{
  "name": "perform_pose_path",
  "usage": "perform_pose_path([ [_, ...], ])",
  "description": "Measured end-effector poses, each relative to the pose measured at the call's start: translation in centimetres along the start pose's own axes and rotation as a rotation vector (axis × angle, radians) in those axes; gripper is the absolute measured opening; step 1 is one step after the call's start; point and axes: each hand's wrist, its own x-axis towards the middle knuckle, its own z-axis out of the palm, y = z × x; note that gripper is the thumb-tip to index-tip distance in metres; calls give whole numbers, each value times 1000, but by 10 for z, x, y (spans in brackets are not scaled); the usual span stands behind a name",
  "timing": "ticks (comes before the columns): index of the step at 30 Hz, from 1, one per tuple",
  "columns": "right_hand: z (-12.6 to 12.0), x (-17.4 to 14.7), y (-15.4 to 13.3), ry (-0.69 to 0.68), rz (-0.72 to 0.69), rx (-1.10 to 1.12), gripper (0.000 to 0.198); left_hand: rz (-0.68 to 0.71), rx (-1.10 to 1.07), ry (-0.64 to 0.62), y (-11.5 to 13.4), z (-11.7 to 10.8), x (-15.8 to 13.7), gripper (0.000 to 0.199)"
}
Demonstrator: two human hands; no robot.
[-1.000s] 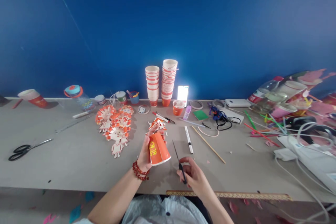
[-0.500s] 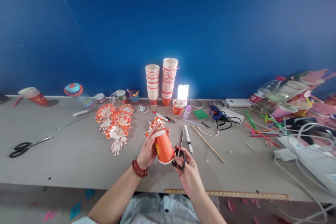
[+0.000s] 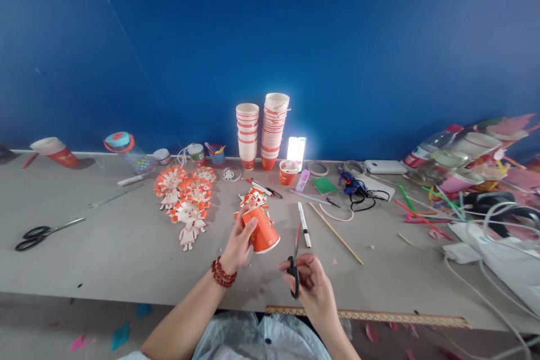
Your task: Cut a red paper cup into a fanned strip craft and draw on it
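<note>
My left hand (image 3: 238, 242) grips an orange paper cup (image 3: 262, 232) from its left side, holding it tilted above the table. In my right hand (image 3: 311, 278) is a pair of scissors (image 3: 294, 270) with black handles; the blades point away from me and stay apart from the cup. Just behind the cup lies a small pile of orange-and-white paper cutouts (image 3: 252, 198), partly hidden by it. More paper figures (image 3: 188, 211) with fringed orange rims lie to the left.
Two tall stacks of paper cups (image 3: 247, 135) stand by the blue wall, near a lit phone (image 3: 296, 153). A white marker (image 3: 304, 225) and a wooden stick (image 3: 336, 233) lie right of my hands. Another pair of scissors (image 3: 50, 232) rests far left. Bottles and cables crowd the right.
My right hand has drawn back from the cup toward me with the scissors, turning them. My left hand has tilted the cup further, and its fingers have shifted on it.
</note>
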Motion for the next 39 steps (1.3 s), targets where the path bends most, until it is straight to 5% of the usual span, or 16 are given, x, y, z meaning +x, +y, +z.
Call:
perform_pose_path([
  [5, -12, -19, 5, -190, 129, 113, 50, -42, 2, -1, 9, 3, -4, 69],
  [10, -18, -29, 3, -414, 182, -8, 65, -8, 48, 8, 12, 5, -5, 70],
  [18, -6, -21, -8, -431, 182, -91, 63, 116, 143, 16, 12, 13, -5, 61],
  [31, 9, -12, -14, -461, 208, 17, 62, 92, 170, -184, 8, 7, -13, 80],
  [39, 7, -13, -19, -479, 256, 72, 63, 88, 134, -198, 10, 6, -12, 84],
])
